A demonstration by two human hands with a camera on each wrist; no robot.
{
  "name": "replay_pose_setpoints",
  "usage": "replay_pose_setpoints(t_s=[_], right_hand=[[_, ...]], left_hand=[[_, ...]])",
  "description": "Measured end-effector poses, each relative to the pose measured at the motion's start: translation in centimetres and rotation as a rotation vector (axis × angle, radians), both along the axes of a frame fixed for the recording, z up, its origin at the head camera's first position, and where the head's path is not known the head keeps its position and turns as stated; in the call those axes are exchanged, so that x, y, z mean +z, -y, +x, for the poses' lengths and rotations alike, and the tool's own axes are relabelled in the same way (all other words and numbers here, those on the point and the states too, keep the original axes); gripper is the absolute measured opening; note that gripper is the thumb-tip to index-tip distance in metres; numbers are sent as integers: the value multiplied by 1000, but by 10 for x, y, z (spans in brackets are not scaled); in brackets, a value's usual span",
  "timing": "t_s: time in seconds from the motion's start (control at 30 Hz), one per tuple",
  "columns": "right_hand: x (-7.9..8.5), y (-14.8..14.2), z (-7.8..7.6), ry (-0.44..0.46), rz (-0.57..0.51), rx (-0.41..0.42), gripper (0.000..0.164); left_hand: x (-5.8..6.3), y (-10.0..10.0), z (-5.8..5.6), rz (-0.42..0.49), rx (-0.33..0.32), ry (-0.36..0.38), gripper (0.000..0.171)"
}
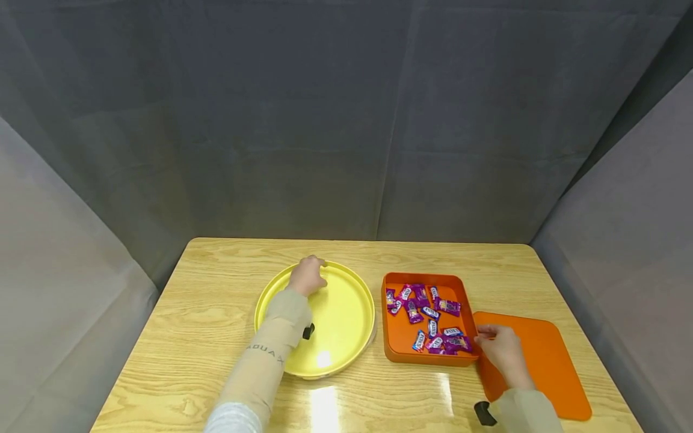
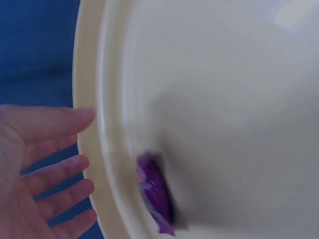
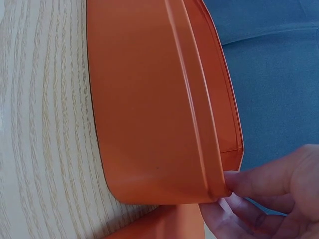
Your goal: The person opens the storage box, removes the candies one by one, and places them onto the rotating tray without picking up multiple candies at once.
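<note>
My left hand (image 1: 307, 276) reaches over the far side of a round yellow tray (image 1: 346, 325), fingers loosely extended and empty. In the left wrist view its fingertips are right at the tray's rim. A slightly blurred purple wrapped candy (image 2: 155, 193) shows inside the tray near that rim; in the head view my hand and sleeve hide it. My right hand (image 1: 502, 349) pinches the near right corner of a square orange box (image 1: 400, 341) between thumb and fingers. Inside the box lie several wrapped candies (image 1: 412, 311), purple, pink and blue.
A flat orange lid (image 1: 552, 367) lies on the wooden table (image 1: 178, 337) to the right of the box, partly beneath my right hand. Grey cloth (image 1: 303, 132) hangs behind the table and along both sides.
</note>
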State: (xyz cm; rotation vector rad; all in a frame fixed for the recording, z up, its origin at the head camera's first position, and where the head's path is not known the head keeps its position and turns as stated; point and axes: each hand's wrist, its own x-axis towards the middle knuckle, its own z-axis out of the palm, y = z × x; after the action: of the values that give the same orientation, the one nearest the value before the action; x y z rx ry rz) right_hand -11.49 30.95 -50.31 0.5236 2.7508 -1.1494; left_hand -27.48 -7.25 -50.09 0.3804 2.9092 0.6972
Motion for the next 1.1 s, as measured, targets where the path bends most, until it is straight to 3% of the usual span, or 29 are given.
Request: replay_pose_setpoints(t_s=[0.23,0.57,0.83,1.1], right_hand=[[0,1,0,6,3,-6,29],[-3,0,-1,10,16,-2,29],[-1,0,0,-3,1,4,28],[-3,0,1,-19,7,-9,28]], left_hand=[[14,-29,-4,-52,-121,-85,55],[26,-79,1,-94,-235,-82,67],[24,-121,12,-170,-319,-85,70],[9,-157,25,-279,-379,-102,70]])
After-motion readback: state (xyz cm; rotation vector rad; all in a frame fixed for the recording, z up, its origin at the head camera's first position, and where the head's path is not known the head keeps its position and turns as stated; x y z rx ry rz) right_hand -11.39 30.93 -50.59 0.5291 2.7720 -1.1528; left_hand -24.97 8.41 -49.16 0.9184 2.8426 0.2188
